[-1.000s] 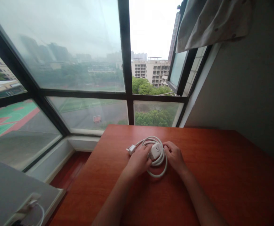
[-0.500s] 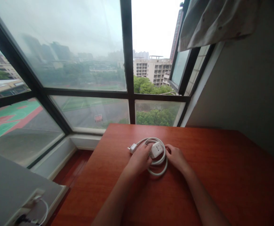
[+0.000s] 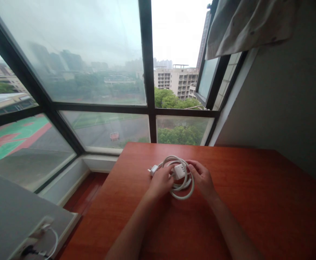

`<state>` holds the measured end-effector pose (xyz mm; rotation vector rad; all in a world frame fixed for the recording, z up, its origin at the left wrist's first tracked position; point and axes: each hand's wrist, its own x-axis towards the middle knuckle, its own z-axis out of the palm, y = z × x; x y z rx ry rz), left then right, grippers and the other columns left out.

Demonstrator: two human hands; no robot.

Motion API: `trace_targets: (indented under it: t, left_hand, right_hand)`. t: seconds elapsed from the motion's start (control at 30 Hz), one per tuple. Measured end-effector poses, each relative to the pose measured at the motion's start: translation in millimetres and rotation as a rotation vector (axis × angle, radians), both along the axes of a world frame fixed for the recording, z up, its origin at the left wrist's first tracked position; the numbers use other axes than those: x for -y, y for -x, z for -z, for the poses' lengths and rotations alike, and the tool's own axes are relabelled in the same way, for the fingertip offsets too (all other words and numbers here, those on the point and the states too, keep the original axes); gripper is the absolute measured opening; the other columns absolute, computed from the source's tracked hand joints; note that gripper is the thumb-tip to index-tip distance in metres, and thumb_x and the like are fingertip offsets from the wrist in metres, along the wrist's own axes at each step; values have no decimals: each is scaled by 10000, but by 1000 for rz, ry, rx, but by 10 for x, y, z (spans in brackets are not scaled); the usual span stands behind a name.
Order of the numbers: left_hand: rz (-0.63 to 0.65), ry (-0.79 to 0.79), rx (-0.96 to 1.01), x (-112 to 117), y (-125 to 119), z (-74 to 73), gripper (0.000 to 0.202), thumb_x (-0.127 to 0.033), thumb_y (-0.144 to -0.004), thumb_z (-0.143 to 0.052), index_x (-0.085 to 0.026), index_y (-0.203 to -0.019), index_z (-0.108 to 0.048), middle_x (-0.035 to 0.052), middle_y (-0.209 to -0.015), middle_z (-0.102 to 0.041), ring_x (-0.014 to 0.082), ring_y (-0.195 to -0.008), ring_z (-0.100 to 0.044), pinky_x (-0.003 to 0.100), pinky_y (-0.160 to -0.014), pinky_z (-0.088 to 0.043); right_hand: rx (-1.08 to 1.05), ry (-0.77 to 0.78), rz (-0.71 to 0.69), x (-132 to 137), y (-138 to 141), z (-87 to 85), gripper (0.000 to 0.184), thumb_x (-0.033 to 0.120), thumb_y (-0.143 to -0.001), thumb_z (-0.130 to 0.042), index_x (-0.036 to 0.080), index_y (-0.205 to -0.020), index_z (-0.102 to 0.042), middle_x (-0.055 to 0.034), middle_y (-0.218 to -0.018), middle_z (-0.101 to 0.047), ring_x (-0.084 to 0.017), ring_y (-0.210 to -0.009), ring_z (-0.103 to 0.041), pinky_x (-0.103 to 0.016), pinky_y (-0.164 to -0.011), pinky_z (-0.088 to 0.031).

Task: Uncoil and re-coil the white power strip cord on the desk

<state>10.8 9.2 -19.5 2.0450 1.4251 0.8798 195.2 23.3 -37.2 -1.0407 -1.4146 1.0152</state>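
A white extension cord (image 3: pixel 183 196) lies coiled in loose loops on the reddish-brown table. Its socket block (image 3: pixel 179 172) sits inside the loops, tilted so the outlet face is mostly turned away. The plug (image 3: pixel 154 169) sticks out at the coil's left, prongs pointing left. My left hand (image 3: pixel 161 180) is closed at the left of the coil, gripping the extension cord close to the socket block. At the coil's right side, my right hand (image 3: pixel 201 176) pinches a loop of the cord between thumb and fingers. The left fingertips are partly hidden.
The wooden table (image 3: pixel 244 187) reaches the window frame (image 3: pixel 179 113) at the back. A grey wall (image 3: pixel 288 101) stands to the right, with a curtain (image 3: pixel 247 29) hanging above. At lower left, a wall socket (image 3: pixel 38 231) has cables plugged in.
My right hand has moved up and slightly left over the coil's edge, taking a cord loop. The loops have lifted a little, and the socket block has turned. My left hand stays nearly in place.
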Motion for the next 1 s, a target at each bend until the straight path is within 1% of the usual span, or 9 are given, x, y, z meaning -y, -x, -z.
trace_targets:
  t: [0.1, 0.2, 0.33, 0.43, 0.53, 0.67, 0.77, 0.9, 1.0]
  left_hand:
    - [-114, 39, 254, -95, -22, 107, 394, -89, -726, -528, -185, -1088, -648, 69, -987, -702, 197, -872, -635, 320, -818, -488]
    - [-98, 134, 561, -157, -60, 175, 352, -111, -722, -540, -144, -1056, -647, 105, -1071, -681, 192, -881, -641, 289, -746, -507]
    - [11, 268, 774, -125, -120, 165, 391, -169, -722, -572, -131, -1110, -600, 132, -1119, -655, 216, -902, -645, 244, -611, -493]
    - [161, 281, 786, -59, -147, 110, 375, -153, -733, -565, -152, -1107, -602, 122, -1150, -642, 237, -1016, -622, 261, -699, -507]
    - [252, 209, 645, -47, -96, 69, 335, -197, -803, -545, -178, -1133, -600, 105, -1143, -644, 232, -1056, -609, 305, -810, -505]
    - [-75, -50, 236, -144, 136, 100, 298, -246, -876, -473, -191, -1141, -599, 99, -1095, -661, 218, -1029, -606, 368, -919, -457]
    - [-179, -172, -125, -210, 304, 171, 434, -220, -816, -560, -191, -1248, -535, 124, -1288, -556, 252, -1194, -495, 410, -1023, -366]
    - [-147, -96, -396, -231, 388, 239, 353, -255, -833, -550, -224, -1181, -599, 113, -1135, -638, 238, -1024, -593, 366, -916, -427]
    - [-243, 8, -410, -252, 451, 235, 313, -282, -837, -547, -237, -1134, -637, 107, -1031, -670, 210, -867, -638, 293, -766, -469]
  right_hand:
    - [-55, -33, -56, 25, 21, -3, 257, 363, -828, -549, 172, -962, -656, -65, -917, -692, -208, -858, -633, -311, -746, -511]
    - [-34, -89, -68, -1, 22, 30, 157, 304, -795, -586, 191, -901, -615, -49, -925, -683, -211, -880, -636, -345, -807, -501]
    - [329, -317, 93, -47, -29, 69, 242, 310, -779, -619, 205, -997, -608, -97, -1129, -641, -263, -1070, -573, -440, -949, -426]
    - [666, -470, 112, -65, -108, 87, 436, 339, -756, -649, 198, -1163, -582, -119, -1268, -576, -308, -1220, -467, -488, -1032, -335]
    - [850, -447, 31, -64, -181, 91, 423, 348, -790, -604, 204, -1187, -572, -93, -1174, -635, -276, -1105, -555, -423, -965, -401]
    - [887, -326, 135, -51, -229, 75, 307, 369, -809, -569, 208, -1068, -605, -74, -1041, -678, -239, -933, -620, -335, -822, -464]
    - [874, -254, 165, -59, -259, 72, 271, 348, -801, -561, 223, -1040, -597, -52, -985, -687, -219, -868, -636, -298, -753, -467]
    - [921, -213, 191, -123, -396, 106, 275, 326, -791, -556, 225, -1043, -594, -56, -1006, -680, -216, -880, -634, -285, -738, -459]
    - [997, -144, 288, -191, -611, 146, 313, 335, -792, -557, 209, -1076, -593, -80, -1042, -672, -224, -890, -631, -288, -726, -454]
